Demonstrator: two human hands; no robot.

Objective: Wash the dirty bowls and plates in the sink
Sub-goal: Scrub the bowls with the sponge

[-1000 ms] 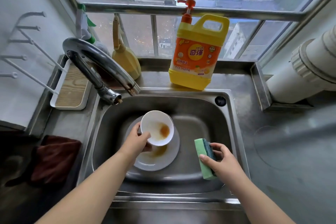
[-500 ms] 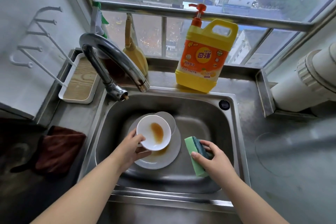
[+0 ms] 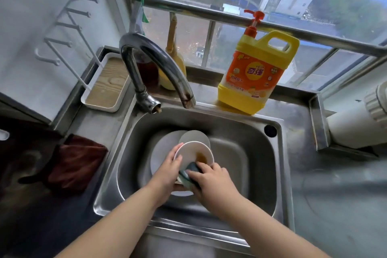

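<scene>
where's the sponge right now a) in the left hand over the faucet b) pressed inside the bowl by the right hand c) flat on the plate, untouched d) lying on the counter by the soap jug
b: the right hand grips the sponge and pushes it into the bowl, which the left hand holds above the plate in the sink.

Left hand [image 3: 167, 170] gripping stained white bowl [image 3: 193, 154] over plate [image 3: 162, 148] in steel sink [image 3: 240, 132], right hand [image 3: 211, 181] pressing sponge [image 3: 191, 170] into bowl, yellow detergent jug [image 3: 256, 75] behind
</scene>
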